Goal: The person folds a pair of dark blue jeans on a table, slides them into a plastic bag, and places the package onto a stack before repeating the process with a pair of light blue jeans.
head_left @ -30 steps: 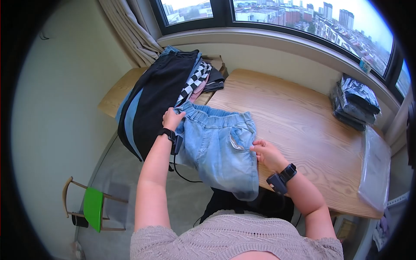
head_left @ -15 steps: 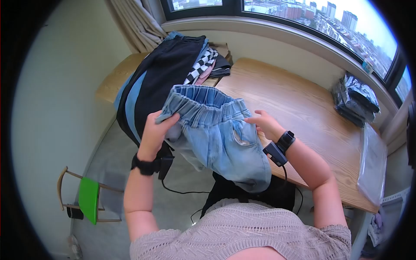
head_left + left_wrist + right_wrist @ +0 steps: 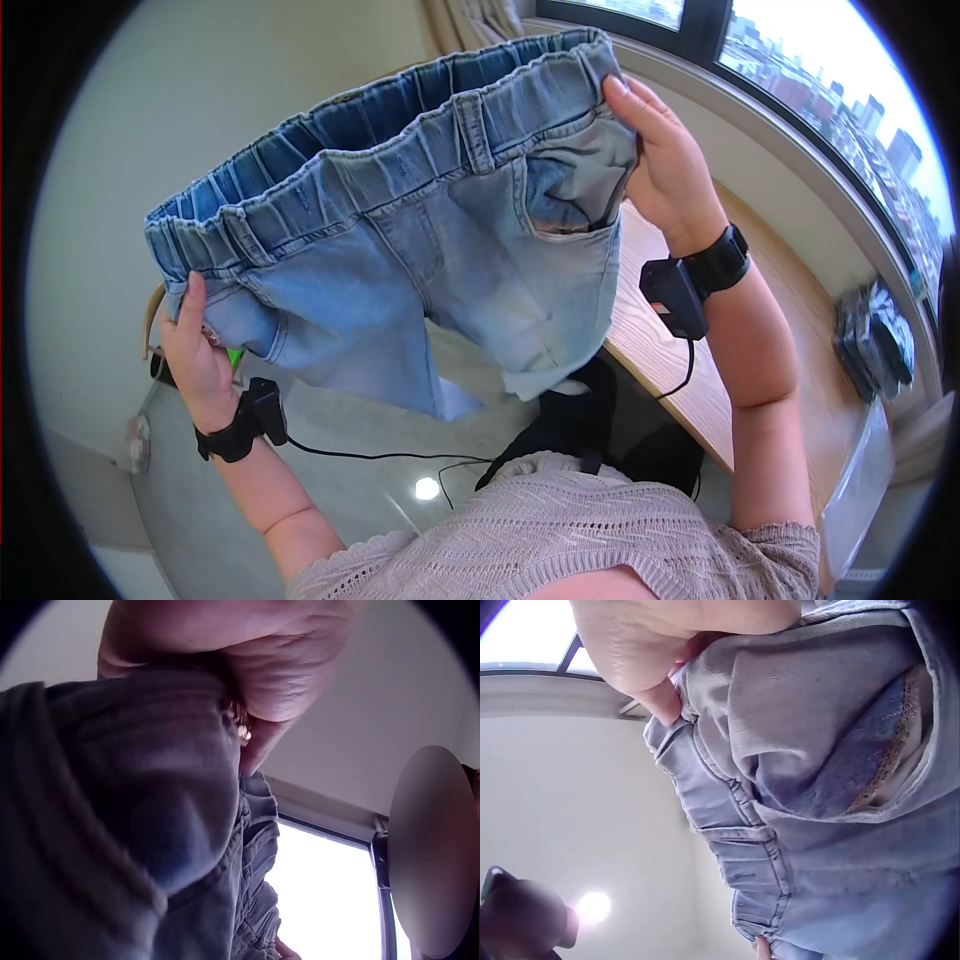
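At each end of the elastic waistband, a hand pinches the denim shorts [image 3: 420, 230]: the left hand [image 3: 195, 350] low at one corner, the right hand [image 3: 665, 165] high by the pocket; the shorts hang spread in the air, tilted, clear of the wooden table [image 3: 740, 370]; lifting and opening out look done, while any folding or laying flat seems not yet begun; bagged clothes [image 3: 875, 345] sit well apart by the window [image 3: 850, 90]; nothing appears to obstruct.
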The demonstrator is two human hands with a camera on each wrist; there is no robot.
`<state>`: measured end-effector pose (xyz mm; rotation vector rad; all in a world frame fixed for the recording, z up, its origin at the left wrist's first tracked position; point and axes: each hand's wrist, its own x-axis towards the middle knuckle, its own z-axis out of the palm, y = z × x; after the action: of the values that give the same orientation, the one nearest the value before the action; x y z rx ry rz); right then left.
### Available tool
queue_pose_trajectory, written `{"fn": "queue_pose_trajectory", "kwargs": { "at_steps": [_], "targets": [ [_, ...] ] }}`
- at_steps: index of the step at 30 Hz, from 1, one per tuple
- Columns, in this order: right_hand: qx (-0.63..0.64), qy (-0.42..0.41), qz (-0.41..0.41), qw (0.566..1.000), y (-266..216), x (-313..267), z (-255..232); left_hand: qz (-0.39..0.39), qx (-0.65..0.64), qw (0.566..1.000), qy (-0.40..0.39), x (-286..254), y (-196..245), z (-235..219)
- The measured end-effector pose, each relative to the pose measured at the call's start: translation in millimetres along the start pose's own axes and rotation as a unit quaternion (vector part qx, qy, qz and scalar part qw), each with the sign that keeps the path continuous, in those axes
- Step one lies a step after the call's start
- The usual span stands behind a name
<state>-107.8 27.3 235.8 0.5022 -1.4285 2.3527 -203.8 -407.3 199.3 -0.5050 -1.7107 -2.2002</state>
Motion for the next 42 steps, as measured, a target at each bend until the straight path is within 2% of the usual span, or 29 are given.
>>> {"fn": "queue_pose_trajectory", "kwargs": {
  "at_steps": [1,2,4,5,6,9,11,12,14,15,18,19,20,22,23,24,26,27,28,30,31,32,34,35,36,37,38,40,42],
  "targets": [
    [0.005,-0.013,0.0,1.0,1.2,5.8,6.4,-0.031,0.071,0.997,0.02,0.7,4.2,-11.8],
    [0.013,-0.018,0.004,1.0,6.3,5.8,11.1,-0.037,0.08,0.996,0.028,-5.7,8.3,-20.7],
    [0.021,-0.019,0.017,0.999,17.6,8.4,16.2,-0.065,0.162,0.985,-0.015,-17.2,21.5,-7.8],
    [0.012,-0.007,0.032,0.999,24.9,7.7,13.0,-0.011,0.119,0.985,-0.122,-21.0,10.0,3.6],
    [0.002,0.008,0.046,0.999,30.0,3.9,6.4,-0.068,0.11,0.98,-0.149,-27.4,11.7,7.0],
    [0.015,0.006,0.073,0.997,49.9,-4.1,-4.5,-0.093,0.134,0.971,-0.172,-29.0,5.8,3.0],
    [0.024,0.007,0.085,0.996,59.4,-8.9,-12.9,-0.135,0.088,0.963,-0.216,-27.3,-1.3,-3.3],
    [0.024,0.008,0.086,0.996,61.9,-11.9,-14.7,-0.136,0.088,0.963,-0.216,-26.5,-5.9,-6.2],
    [0.04,-0.024,0.088,0.995,62.1,-10.3,-21.3,-0.125,0.009,0.959,-0.254,-20.0,-16.1,-8.1],
    [0.041,-0.036,0.089,0.995,62.8,-12.0,-27.3,-0.122,0.025,0.955,-0.27,-17.3,-19.2,-13.5],
    [0.064,-0.006,0.095,0.993,62.2,-22.7,-33.3,-0.095,0.082,0.961,-0.247,-16.8,-29.2,-30.7],
    [0.092,-0.037,0.098,0.99,59.7,-25.9,-32.7,-0.05,0.092,0.964,-0.244,-19.5,-30.7,-32.2],
    [0.092,-0.036,0.098,0.99,55.4,-30.9,-31.0,-0.05,0.092,0.964,-0.245,-22.6,-32.5,-29.6],
    [0.11,-0.1,0.096,0.984,48.6,-41.4,-28.0,-0.027,-0.078,0.985,-0.153,-31.4,-25.8,-8.5],
    [0.123,-0.12,0.095,0.981,48.4,-46.9,-30.0,-0.013,-0.155,0.962,-0.226,-29.7,-31.4,-18.5],
    [0.123,-0.121,0.095,0.98,48.7,-45.3,-28.5,-0.012,-0.154,0.962,-0.225,-28.6,-36.2,-20.2],
    [0.105,-0.068,0.13,0.984,50.3,-43.3,-20.5,-0.073,-0.11,0.985,-0.115,-23.9,-41.1,-18.2],
    [0.056,0.029,0.143,0.988,56.9,-35.4,-19.2,-0.072,-0.051,0.992,-0.092,-17.6,-41.7,-1.1],
    [0.058,0.029,0.142,0.988,67.8,-28.1,-27.0,-0.071,-0.05,0.992,-0.093,-8.7,-48.4,7.3],
    [0.011,0.109,0.177,0.978,90.4,-18.0,-40.3,-0.095,0.021,0.989,-0.112,6.6,-70.6,18.2],
    [0.019,0.185,0.167,0.968,99.3,-16.1,-23.7,-0.076,0.03,0.991,-0.103,9.2,-78.6,26.0],
    [0.02,0.184,0.166,0.969,106.8,-15.2,-13.8,-0.058,0.039,0.993,-0.094,9.0,-84.4,34.7],
    [0.014,0.265,0.093,0.96,119.5,-15.5,4.7,0.033,0.143,0.988,-0.057,-1.8,-74.6,62.2],
    [0.003,0.279,0.065,0.958,124.5,-18.5,18.9,0.04,0.215,0.975,-0.033,-8.9,-67.0,73.9],
    [0.004,0.281,0.065,0.957,129.5,-22.8,32.0,0.046,0.286,0.957,-0.009,-16.9,-60.8,85.4],
    [-0.008,0.265,0.044,0.963,134.5,-27.7,43.6,0.076,0.303,0.95,-0.008,-25.3,-57.9,97.4],
    [-0.02,0.249,0.023,0.968,139.0,-32.4,54.8,0.165,0.305,0.938,-0.012,-30.1,-64.2,107.5],
    [-0.095,0.209,0.02,0.973,146.8,-42.2,76.2,0.185,0.295,0.937,-0.021,-46.9,-66.6,132.5],
    [-0.107,0.147,0.021,0.983,158.7,-51.0,88.3,0.191,0.28,0.94,-0.037,-58.1,-78.0,152.1]
  ]
}}
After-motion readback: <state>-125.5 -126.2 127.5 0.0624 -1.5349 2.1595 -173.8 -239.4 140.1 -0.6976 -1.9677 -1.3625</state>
